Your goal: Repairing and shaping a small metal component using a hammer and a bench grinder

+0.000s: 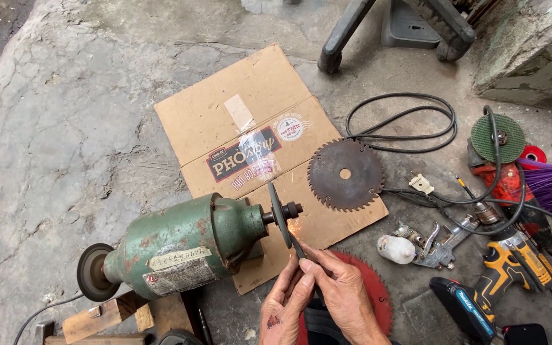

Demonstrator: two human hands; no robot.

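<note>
Red toothed saw blade (372, 281) pinched by left hand (287, 306) and right hand (343, 295) against green bench grinder's wheel (280, 216) (sparks); rusty blade (345, 174), cardboard (250, 121) behind.

The single head-worn camera looks steeply down from close above at a grey concrete floor (65, 128), facing away from the wearer, with both hands at the near bottom edge, the flattened brown cardboard sheet (225, 115) mid-frame and a dark plastic stool leg (343, 32) far.
</note>
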